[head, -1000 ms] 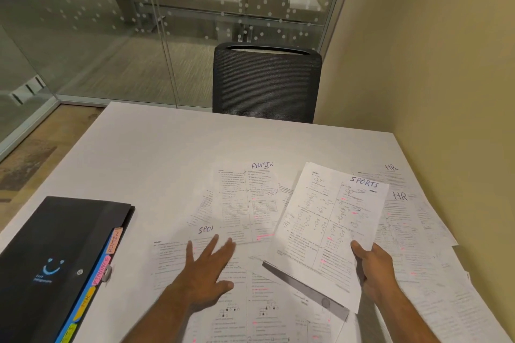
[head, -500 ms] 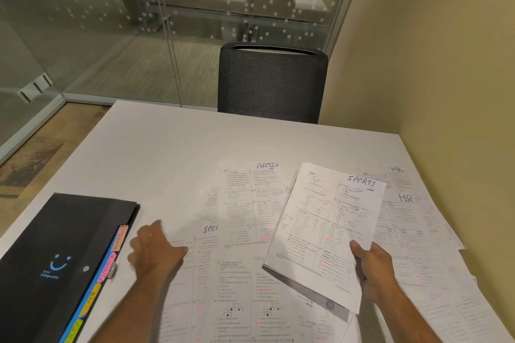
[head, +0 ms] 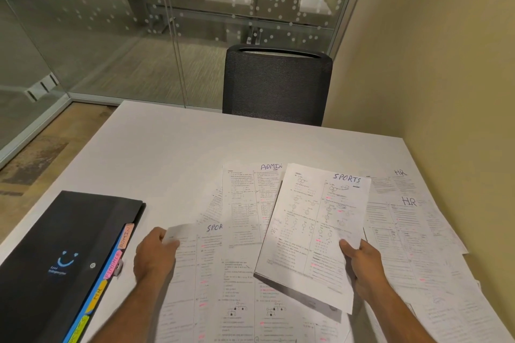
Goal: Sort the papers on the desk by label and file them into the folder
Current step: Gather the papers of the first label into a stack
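Two hands work the papers: the right hand (head: 362, 259) holds a SPORTS sheet (head: 315, 231) above the tabletop (head: 172, 153), the left hand (head: 153, 255) pinches another sheet's corner (head: 178, 231) beside the folder (head: 64, 253)

An office meeting room: frosted-dot glass walls (head: 195, 8), a mesh chair (head: 276, 83) at a white surface (head: 167, 153), labelled papers (head: 250, 203) and a tabbed folder (head: 69, 245).

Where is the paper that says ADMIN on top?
In the head view the ADMIN paper lies flat on the desk near the middle, partly under the SPORTS paper held up by the right hand.
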